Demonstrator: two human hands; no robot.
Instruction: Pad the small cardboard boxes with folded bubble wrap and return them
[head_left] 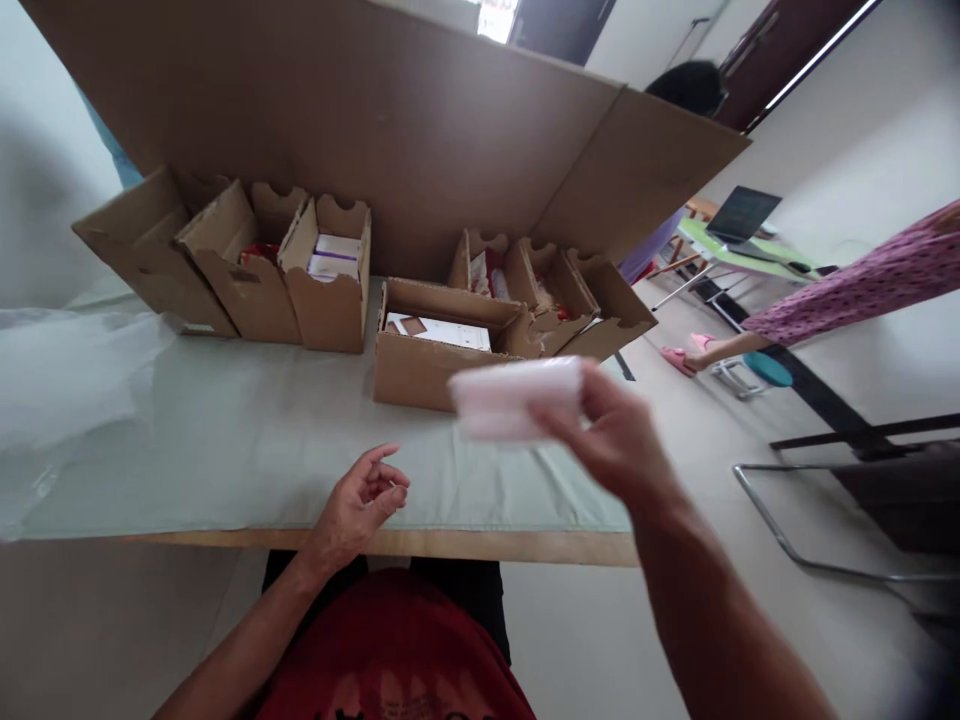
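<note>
My right hand (611,430) grips a white, slightly pinkish box-shaped packet (510,400) by its right end. Motion blurs the packet, so its kind cannot be made out. It is raised over the table, in front of a low cardboard box (412,375) that lies lengthwise and holds a white flat item (439,330). Above the table's front edge is my left hand (364,505), with fingers loosely curled and apart and nothing seen in them.
Cardboard bins (330,310) with small packages stand at the left, more bins (551,330) at the right. Behind them rises a tall cardboard panel (375,120). Clear plastic sheeting (75,390) covers the table's left end. A person's leg (847,280), a laptop table and a chair are to the right.
</note>
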